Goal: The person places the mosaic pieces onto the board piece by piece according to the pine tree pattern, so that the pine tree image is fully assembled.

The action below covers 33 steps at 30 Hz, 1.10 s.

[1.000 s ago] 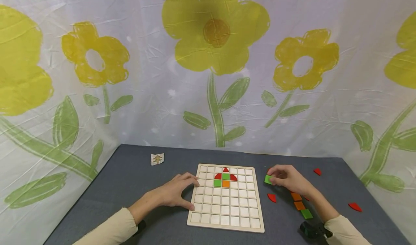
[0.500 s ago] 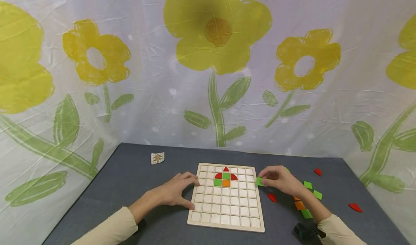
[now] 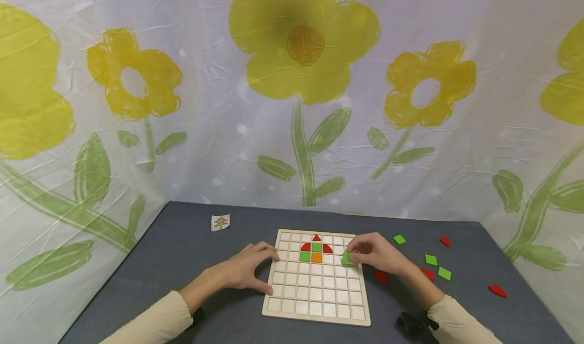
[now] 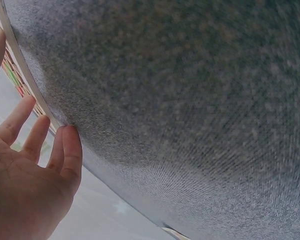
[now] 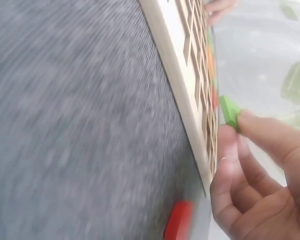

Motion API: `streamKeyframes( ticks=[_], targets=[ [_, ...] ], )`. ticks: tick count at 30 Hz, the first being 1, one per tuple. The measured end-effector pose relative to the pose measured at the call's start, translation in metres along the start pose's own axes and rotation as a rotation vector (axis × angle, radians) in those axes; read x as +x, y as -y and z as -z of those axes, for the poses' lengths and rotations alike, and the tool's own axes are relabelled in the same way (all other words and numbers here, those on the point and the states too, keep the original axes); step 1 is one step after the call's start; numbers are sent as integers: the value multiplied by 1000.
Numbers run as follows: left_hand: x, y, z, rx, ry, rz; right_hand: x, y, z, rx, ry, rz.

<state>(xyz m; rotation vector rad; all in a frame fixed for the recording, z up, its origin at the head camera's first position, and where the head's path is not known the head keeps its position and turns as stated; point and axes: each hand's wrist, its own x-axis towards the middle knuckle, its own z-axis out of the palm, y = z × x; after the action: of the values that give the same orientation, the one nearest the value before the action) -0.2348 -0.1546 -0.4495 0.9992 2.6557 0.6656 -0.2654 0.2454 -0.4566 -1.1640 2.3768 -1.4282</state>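
Note:
A wooden grid board [image 3: 315, 320] lies on the dark cloth. In its upper middle cells sit a red triangle tile [image 3: 317, 238], two red quarter-round tiles, green square tiles [image 3: 305, 256] and an orange square tile [image 3: 317, 257]. My right hand [image 3: 376, 254] pinches a green square tile [image 3: 349, 259] between thumb and fingers, over the board's right columns. In the right wrist view that green tile [image 5: 230, 112] is tilted above the grid. My left hand [image 3: 244, 268] rests spread at the board's left edge, thumb low and fingers higher; its fingertips [image 4: 70, 131] are at the rim in the left wrist view.
Right of the board lie loose green square tiles [image 3: 431, 260] and red quarter-round tiles [image 3: 497, 290], some partly behind the right forearm. A small patterned card [image 3: 221, 222] is at the back left. A flowered curtain [image 3: 205, 131] stands behind the table.
My right hand has carried the green square tile leftward from the loose tiles to over the board's right side. The left hand keeps its place at the board's edge.

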Motion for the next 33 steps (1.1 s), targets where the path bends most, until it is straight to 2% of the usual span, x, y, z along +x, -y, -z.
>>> streamKeyframes(
  ticks=[6, 18, 24, 33],
  targets=[
    [0, 0, 0, 3, -7, -6, 14, 3, -9, -4, 29, -19],
    [0, -1, 1, -2, -12, -17, 34, 10, -22, -38, -1, -49],
    [0, 0, 0, -2, -8, -3, 40, 11, -26, -76, -9, -33],
    [0, 1, 1, -7, -7, -6, 41, 13, -32, -139, -20, -95]
  ],
)
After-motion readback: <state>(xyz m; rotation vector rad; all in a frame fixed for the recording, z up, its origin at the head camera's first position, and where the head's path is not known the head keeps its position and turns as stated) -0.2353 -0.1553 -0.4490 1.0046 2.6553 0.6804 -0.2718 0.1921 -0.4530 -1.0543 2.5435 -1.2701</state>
